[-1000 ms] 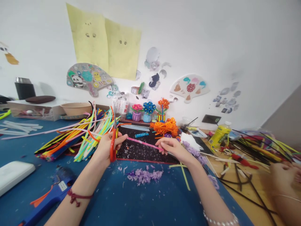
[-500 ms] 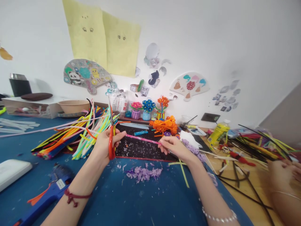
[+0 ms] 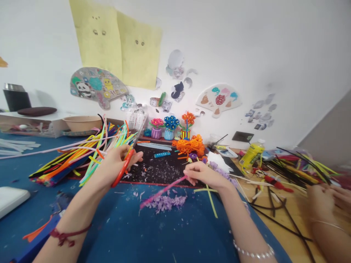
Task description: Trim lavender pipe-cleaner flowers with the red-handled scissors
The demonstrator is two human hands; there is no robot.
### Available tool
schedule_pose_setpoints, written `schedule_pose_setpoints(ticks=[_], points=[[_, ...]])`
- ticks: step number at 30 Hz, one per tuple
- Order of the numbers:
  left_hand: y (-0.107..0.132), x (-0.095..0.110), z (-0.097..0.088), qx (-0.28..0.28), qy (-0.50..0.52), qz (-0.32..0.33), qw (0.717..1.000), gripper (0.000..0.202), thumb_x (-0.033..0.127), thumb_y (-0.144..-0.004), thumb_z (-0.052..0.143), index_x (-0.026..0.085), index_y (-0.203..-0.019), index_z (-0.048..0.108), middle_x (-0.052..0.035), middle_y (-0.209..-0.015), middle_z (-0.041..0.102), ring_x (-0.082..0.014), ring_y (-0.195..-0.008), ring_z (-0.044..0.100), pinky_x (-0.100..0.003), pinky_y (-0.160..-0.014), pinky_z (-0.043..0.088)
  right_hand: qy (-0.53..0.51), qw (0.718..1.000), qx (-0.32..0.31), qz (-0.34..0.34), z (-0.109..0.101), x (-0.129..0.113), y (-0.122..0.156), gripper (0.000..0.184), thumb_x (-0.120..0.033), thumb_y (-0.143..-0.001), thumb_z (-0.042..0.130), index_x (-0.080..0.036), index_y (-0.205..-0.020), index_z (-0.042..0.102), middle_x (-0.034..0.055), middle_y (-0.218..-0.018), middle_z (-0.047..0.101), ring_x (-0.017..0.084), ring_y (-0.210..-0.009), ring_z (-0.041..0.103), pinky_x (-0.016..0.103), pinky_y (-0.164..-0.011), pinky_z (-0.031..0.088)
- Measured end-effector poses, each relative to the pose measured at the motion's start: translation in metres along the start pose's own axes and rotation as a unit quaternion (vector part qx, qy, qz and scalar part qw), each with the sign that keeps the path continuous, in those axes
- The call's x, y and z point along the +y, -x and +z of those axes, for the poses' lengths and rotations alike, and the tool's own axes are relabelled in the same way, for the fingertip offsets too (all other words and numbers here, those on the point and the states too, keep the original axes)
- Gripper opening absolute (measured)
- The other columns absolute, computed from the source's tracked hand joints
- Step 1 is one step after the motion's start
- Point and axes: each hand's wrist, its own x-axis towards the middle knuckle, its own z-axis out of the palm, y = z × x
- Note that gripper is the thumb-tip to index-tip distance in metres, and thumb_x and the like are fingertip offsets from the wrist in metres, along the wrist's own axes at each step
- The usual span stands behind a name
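Observation:
My left hand is shut on a pair of red-handled scissors, with the blades pointing up and away over the bundle of pipe cleaners. My right hand pinches one end of a pink pipe cleaner, which slants down to the left and is apart from the scissors. Below it lies a pile of shredded purple fluff. Both hands are above the near edge of a black cutting mat strewn with scraps.
A heap of multicoloured pipe cleaners lies left of the mat, and orange pipe-cleaner pieces lie behind it. A co-worker's hands work at the right, near black stems and a yellow glue bottle.
The pink pipe cleaner no longer reaches my left hand and now swings down-left from my right hand. The scissors have tilted, and my left hand has moved left, away from the pipe cleaner.

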Motion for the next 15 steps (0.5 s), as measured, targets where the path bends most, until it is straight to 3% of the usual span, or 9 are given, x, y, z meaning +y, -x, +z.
schedule_pose_setpoints(ticks=[4,7,10,15], points=[[0.014,0.000,0.028,-0.182,-0.006,-0.008,0.983,0.034,0.046,-0.064,0.072,0.017,-0.069,0.056,-0.0023,-0.068,0.067,-0.0094,-0.048,0.051,-0.021,-0.047,0.039,0.001,0.999,-0.033,0.003,0.007,-0.006,-0.001,0.042,-0.052,-0.082,0.058,-0.016,-0.060,0.054,-0.0031,-0.052,0.052,0.009,-0.048,0.046,0.022,-0.048,0.034],[0.024,-0.004,0.049,-0.245,0.034,-0.039,0.968,0.032,0.043,-0.064,0.073,0.017,-0.071,0.054,0.0011,-0.067,0.062,-0.0132,-0.063,0.060,-0.024,-0.059,0.045,-0.006,0.999,-0.039,-0.001,0.015,-0.007,-0.004,0.042,-0.052,-0.082,0.058,-0.015,-0.062,0.055,-0.0034,-0.052,0.051,0.008,-0.047,0.044,0.021,-0.045,0.032],[0.028,-0.010,0.059,-0.253,0.051,-0.048,0.965,0.034,0.039,-0.062,0.075,0.018,-0.068,0.050,0.0059,-0.060,0.054,-0.0105,-0.058,0.056,-0.022,-0.055,0.041,-0.019,0.999,-0.040,-0.010,0.023,-0.008,-0.008,0.041,-0.050,-0.082,0.059,-0.015,-0.062,0.056,-0.0032,-0.053,0.051,0.008,-0.047,0.045,0.020,-0.044,0.032],[0.028,-0.013,0.059,-0.233,0.063,-0.065,0.968,0.039,0.038,-0.056,0.079,0.018,-0.065,0.047,0.0099,-0.052,0.044,-0.0042,-0.047,0.036,-0.018,-0.046,0.028,-0.055,0.998,-0.019,-0.021,0.033,-0.008,-0.012,0.037,-0.047,-0.081,0.062,-0.014,-0.064,0.058,-0.0033,-0.055,0.052,0.007,-0.046,0.042,0.019,-0.043,0.030]])
